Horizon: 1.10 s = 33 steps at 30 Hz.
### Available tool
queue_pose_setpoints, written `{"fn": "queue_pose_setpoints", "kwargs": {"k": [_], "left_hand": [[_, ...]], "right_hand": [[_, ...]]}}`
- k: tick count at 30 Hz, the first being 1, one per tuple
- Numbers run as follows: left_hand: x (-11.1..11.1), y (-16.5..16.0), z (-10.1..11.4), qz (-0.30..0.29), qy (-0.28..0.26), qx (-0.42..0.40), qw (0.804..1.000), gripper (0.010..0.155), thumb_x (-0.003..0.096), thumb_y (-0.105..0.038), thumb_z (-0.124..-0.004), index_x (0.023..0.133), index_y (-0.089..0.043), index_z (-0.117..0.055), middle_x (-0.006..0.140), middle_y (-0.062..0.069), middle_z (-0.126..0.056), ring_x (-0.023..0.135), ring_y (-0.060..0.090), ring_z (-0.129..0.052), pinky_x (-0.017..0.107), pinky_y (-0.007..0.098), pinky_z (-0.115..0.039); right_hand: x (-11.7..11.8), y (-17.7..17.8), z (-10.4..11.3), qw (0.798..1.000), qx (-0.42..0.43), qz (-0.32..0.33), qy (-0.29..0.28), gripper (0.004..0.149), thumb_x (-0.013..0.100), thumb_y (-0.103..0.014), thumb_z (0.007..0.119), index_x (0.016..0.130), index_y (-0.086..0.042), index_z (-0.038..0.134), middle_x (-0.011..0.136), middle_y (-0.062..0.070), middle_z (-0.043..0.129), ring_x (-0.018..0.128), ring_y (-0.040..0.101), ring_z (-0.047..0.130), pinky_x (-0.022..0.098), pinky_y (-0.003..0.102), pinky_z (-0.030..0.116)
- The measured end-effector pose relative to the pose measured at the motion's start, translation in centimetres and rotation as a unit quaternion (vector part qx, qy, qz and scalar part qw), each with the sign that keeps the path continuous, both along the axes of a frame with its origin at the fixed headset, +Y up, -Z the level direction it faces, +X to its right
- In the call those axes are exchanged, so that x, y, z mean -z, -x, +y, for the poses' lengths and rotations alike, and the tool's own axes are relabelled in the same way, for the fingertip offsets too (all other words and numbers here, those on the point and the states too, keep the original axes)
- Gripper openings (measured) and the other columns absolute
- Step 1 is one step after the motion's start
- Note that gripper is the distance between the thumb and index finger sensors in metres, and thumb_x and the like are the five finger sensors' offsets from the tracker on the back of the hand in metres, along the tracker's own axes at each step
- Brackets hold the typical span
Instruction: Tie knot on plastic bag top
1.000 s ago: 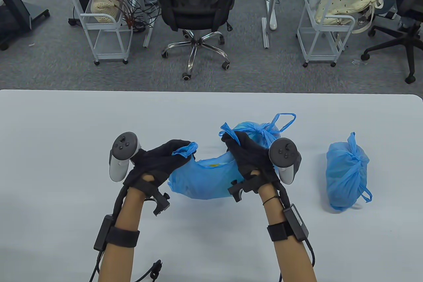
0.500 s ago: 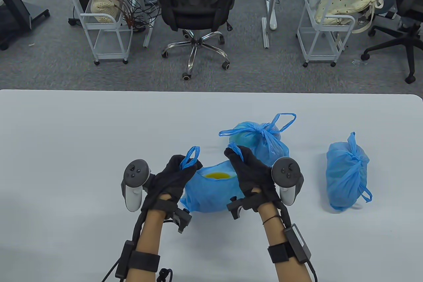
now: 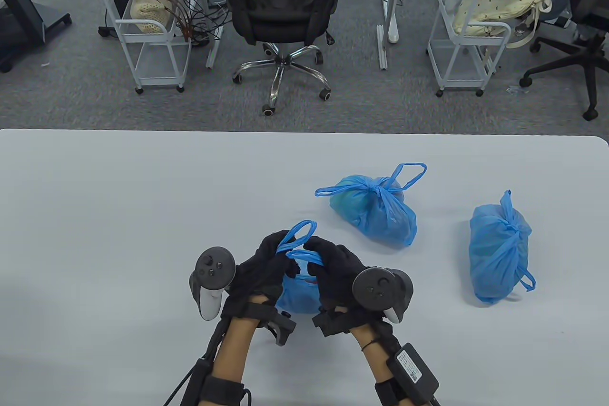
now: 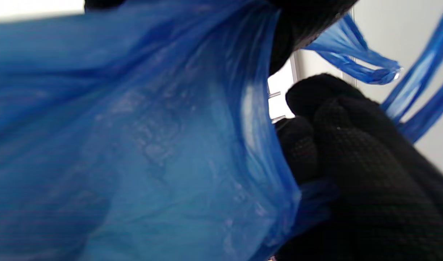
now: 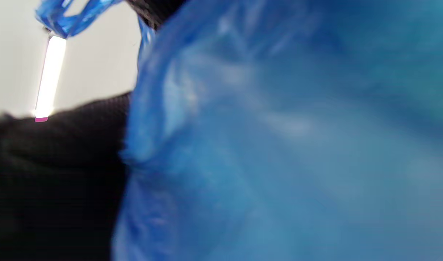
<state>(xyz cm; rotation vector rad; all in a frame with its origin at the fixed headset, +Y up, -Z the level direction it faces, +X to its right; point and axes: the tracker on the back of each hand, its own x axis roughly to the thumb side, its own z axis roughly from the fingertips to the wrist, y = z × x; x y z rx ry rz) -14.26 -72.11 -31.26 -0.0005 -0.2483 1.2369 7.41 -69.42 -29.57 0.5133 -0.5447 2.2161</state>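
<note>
a: what changed?

b: the left hand (image 3: 259,265) and right hand (image 3: 333,268) have come together over the bag (image 3: 297,289), near the tabletop's (image 3: 95,215) front edge. half a second ago they stood apart with the bag's mouth spread between them and something yellow showing inside; now the mouth is drawn shut and the yellow is hidden.

a: fingers?

b: each hand's fingers are closed, pinching one handle. the left handle (image 3: 297,234) loops up; the right handle (image 3: 304,255) lies across beneath it. they appear crossed, though the wrist views are too blurred to confirm.

a: meaning for the task?

b: my judgement: the gathering is done and the first cross-over is starting. no knot is pulled yet.

a: against the earliest frame?

b: both hands have moved nearer the front edge and much closer together. the two tied bags (image 3: 376,208) (image 3: 499,246) towards the right edge have not shifted.
</note>
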Motion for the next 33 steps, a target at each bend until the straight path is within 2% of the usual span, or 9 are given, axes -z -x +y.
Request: {"fn": "queue_pose_setpoints", "kwargs": {"k": [3,7,12,14,17,21,26,33], "left_hand": [[0.1,-0.8,-0.2,-0.050,0.002,0.037,0.998,0.051,0.0575,-0.045,-0.067,0.105,-0.025,-0.064,0.049,-0.014,-0.098,0.058,0.020,-0.104,0.069,0.059,-0.069],[0.0,-1.5,-0.2,-0.130,0.025,0.059,0.989,0.068,0.0553,-0.055,-0.074,0.113,-0.028,-0.049,0.062,-0.012,-0.094,0.071,0.023,-0.097,0.072,0.065,-0.062],[0.0,-1.8,-0.6,-0.129,0.023,0.045,0.990,0.079,0.0525,-0.066,-0.074,0.115,-0.028,-0.044,0.064,-0.012,-0.093,0.072,0.023,-0.097,0.072,0.065,-0.062],[-0.1,-1.7,-0.7,-0.114,0.026,0.039,0.992,0.075,0.0539,-0.066,-0.071,0.114,-0.030,-0.046,0.062,-0.012,-0.094,0.070,0.024,-0.098,0.072,0.064,-0.062],[-0.2,-1.6,-0.6,-0.065,0.009,0.023,0.998,0.063,0.0549,-0.063,-0.068,0.109,-0.034,-0.060,0.051,-0.012,-0.100,0.059,0.022,-0.104,0.068,0.061,-0.069],[-0.3,-1.4,-0.5,-0.029,0.001,0.014,0.999,0.048,0.0574,-0.054,-0.067,0.102,-0.037,-0.073,0.042,-0.014,-0.102,0.052,0.019,-0.107,0.065,0.058,-0.073],[-0.2,-0.8,-0.2,-0.017,-0.016,0.003,1.000,0.045,0.0573,-0.051,-0.065,0.096,-0.034,-0.080,0.038,-0.017,-0.104,0.050,0.017,-0.108,0.065,0.056,-0.075],[0.2,0.5,-0.8,-0.012,0.007,-0.072,0.997,0.045,0.0581,-0.052,-0.063,0.096,-0.034,-0.080,0.041,-0.018,-0.104,0.053,0.017,-0.107,0.066,0.057,-0.074]], "right_hand": [[0.2,-0.2,-0.4,0.998,-0.053,-0.013,-0.007,0.038,0.053,-0.028,0.071,0.087,-0.013,0.077,0.052,0.003,0.094,0.044,0.029,0.099,0.045,0.061,0.076],[0.4,-0.4,-0.7,0.995,-0.094,-0.013,-0.017,0.038,0.053,-0.028,0.072,0.087,-0.012,0.077,0.051,0.003,0.094,0.042,0.029,0.099,0.044,0.061,0.076],[0.0,0.5,-0.5,0.988,-0.149,-0.009,-0.045,0.038,0.052,-0.028,0.072,0.086,-0.012,0.078,0.050,0.003,0.094,0.042,0.029,0.100,0.044,0.061,0.076],[-0.2,0.8,-0.5,0.984,-0.171,-0.015,-0.055,0.038,0.052,-0.029,0.072,0.086,-0.012,0.078,0.051,0.002,0.095,0.042,0.028,0.100,0.044,0.061,0.077],[-0.1,0.7,-0.4,0.984,-0.171,-0.015,-0.051,0.038,0.052,-0.030,0.073,0.085,-0.013,0.078,0.050,0.002,0.095,0.042,0.028,0.101,0.044,0.060,0.078],[0.1,0.4,-0.4,0.984,-0.173,-0.014,-0.044,0.036,0.051,-0.030,0.075,0.084,-0.015,0.080,0.049,0.002,0.096,0.042,0.028,0.101,0.044,0.061,0.078],[0.2,0.4,-0.5,0.985,-0.172,-0.007,-0.031,0.037,0.051,-0.032,0.076,0.084,-0.016,0.081,0.053,0.002,0.097,0.045,0.029,0.102,0.045,0.061,0.078],[0.6,-0.4,-0.5,0.992,-0.128,0.001,-0.009,0.045,0.050,-0.039,0.079,0.087,-0.014,0.080,0.061,0.006,0.098,0.054,0.033,0.102,0.046,0.062,0.077]]}}
